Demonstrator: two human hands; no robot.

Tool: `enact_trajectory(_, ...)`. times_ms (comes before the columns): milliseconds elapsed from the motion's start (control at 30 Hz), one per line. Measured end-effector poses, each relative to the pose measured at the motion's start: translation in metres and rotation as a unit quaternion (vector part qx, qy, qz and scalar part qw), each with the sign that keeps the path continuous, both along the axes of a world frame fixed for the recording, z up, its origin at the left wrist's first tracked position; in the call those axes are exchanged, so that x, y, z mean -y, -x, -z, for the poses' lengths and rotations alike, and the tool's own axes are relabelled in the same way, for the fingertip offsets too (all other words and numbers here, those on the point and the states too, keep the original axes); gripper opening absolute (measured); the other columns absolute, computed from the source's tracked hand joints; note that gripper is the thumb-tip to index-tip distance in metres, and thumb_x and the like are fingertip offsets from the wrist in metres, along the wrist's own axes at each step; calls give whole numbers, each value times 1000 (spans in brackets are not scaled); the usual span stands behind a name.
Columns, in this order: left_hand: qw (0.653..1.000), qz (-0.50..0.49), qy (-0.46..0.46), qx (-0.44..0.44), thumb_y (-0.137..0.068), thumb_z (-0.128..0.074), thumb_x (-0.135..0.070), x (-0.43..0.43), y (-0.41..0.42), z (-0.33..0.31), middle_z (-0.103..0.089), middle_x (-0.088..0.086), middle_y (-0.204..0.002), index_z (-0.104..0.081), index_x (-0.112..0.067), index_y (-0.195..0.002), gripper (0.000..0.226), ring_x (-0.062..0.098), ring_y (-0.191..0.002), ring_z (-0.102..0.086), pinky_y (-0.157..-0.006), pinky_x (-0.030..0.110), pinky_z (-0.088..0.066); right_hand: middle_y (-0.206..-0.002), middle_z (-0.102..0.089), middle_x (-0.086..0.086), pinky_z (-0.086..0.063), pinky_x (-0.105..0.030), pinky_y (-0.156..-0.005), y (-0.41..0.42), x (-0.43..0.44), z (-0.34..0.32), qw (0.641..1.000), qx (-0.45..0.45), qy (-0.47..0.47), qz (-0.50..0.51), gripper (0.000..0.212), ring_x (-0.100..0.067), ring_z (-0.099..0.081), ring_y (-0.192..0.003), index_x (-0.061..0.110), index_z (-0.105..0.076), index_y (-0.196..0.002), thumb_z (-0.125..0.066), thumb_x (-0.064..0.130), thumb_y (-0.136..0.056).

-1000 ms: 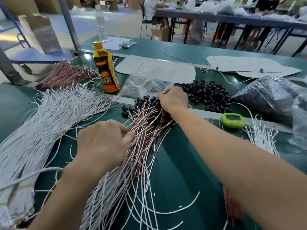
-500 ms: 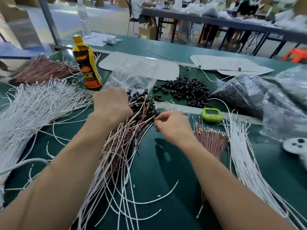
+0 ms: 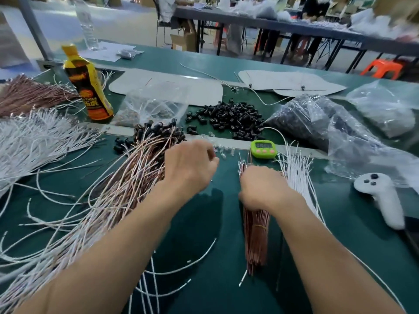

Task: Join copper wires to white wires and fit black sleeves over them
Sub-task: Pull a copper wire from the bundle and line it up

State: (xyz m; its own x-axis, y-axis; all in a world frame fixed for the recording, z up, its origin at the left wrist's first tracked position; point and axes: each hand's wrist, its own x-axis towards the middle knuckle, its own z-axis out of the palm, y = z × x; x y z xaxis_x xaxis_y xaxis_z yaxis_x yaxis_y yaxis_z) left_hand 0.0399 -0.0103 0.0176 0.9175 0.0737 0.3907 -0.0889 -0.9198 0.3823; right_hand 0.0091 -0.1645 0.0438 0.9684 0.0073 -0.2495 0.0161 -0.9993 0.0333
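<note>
In the head view, a small green digital timer (image 3: 263, 148) on the dark green table (image 3: 204, 234) is taken as the landmark. Just below it, a tied bundle of bare copper wires (image 3: 256, 234) is covered by the right hand (image 3: 260, 189); its fingers are hidden, so a grip cannot be confirmed. Left of the timer, the left hand (image 3: 190, 164) is seen loosely curled and blurred, and whether anything is pinched cannot be told. Beside the timer, thin white wires (image 3: 297, 177) lie to the lower right, and loose black sleeves (image 3: 233, 118) are heaped just beyond it. The step in hand is judged to be the picking of a copper wire. Next, one strand must be singled out and a white wire fetched for joining.
</note>
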Motion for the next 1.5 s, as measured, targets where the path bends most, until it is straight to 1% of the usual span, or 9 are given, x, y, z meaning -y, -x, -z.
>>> enact_trajectory(133,990,23,61,-125,-84,-71,-48,23,3,7,-63,-13,-68,-72,-38,-75,14,16,-72,-59,-64,27,-39,-71,-54,0,-48,-32,-67,-3,14,12,997,37,-65,-11,29,-27,-56,-75,17,-55,-74,-70,37,-89)
enact_trajectory(233,966,81,163,-186,-86,-72,-46,28,2,13,-69,-11,-63,-72,-33,-67,23,10,-66,-64,-61,26,-45,-64,-66,1,-47,-29,-60,-11,34,19,959,56,-277,15,25,-18,-58,-62,13,-75,-74,-72,35,-88)
enact_trajectory(400,821,195,456,-285,-98,-65,-34,38,-1,6,-78,6,-78,-80,-17,-84,28,13,-62,-68,-54,18,-49,-51,-58,-3,-39,-34,-52,-31,37,18,751,196,-604,181,26,-19,-48,-49,9,-71,-62,-69,11,-88)
enact_trajectory(533,841,197,434,-258,-97,-65,-13,43,-10,6,-73,5,-66,-80,-15,-84,20,15,-55,-60,-52,20,-47,-54,-63,-3,-43,-25,-45,-50,29,16,630,221,-709,225,29,-13,-52,-44,13,-69,-66,-64,4,-93)
enact_trajectory(700,927,146,304,-163,-97,-62,-30,35,-27,3,-58,-8,-54,-78,-30,-78,25,8,-51,-45,-52,27,-37,-65,-71,-2,-48,-21,-55,-61,18,32,691,138,-696,139,25,-11,-61,-57,18,-77,-71,-71,6,-92)
enact_trajectory(833,983,105,135,-72,-97,-55,-47,30,-47,-9,-62,-2,-55,-67,-17,-66,45,12,-51,-56,-51,34,-42,-67,-73,-7,-50,-21,-50,-62,19,38,603,108,-764,203,23,-14,-68,-54,12,-75,-75,-68,8,-97)
enact_trajectory(933,992,92,70,-44,-97,-57,-23,40,-87,-19,-76,-11,-92,-77,-31,-94,22,16,-87,-68,-72,30,-51,-67,-73,-10,-51,-21,-45,-58,14,43,589,59,-780,200,21,-16,-66,-50,4,-69,-83,-61,9,-102)
enact_trajectory(1100,966,152,-53,-202,-89,-49,1,61,-150,-4,-68,2,-132,-70,-31,-125,53,24,-115,-64,-100,40,-53,-70,-72,-13,-57,-24,-49,-57,18,47,584,17,-793,171,23,-19,-70,-53,4,-63,-87,-51,7,-106)
enact_trajectory(1500,986,131,57,-82,-99,-56,-10,61,-161,10,-59,4,-117,-73,-19,-110,22,17,-97,-58,-84,23,-42,-77,-74,-6,-58,-23,-61,-57,24,51,671,-19,-739,54,38,-14,-70,-65,11,-74,-78,-53,-18,-92)
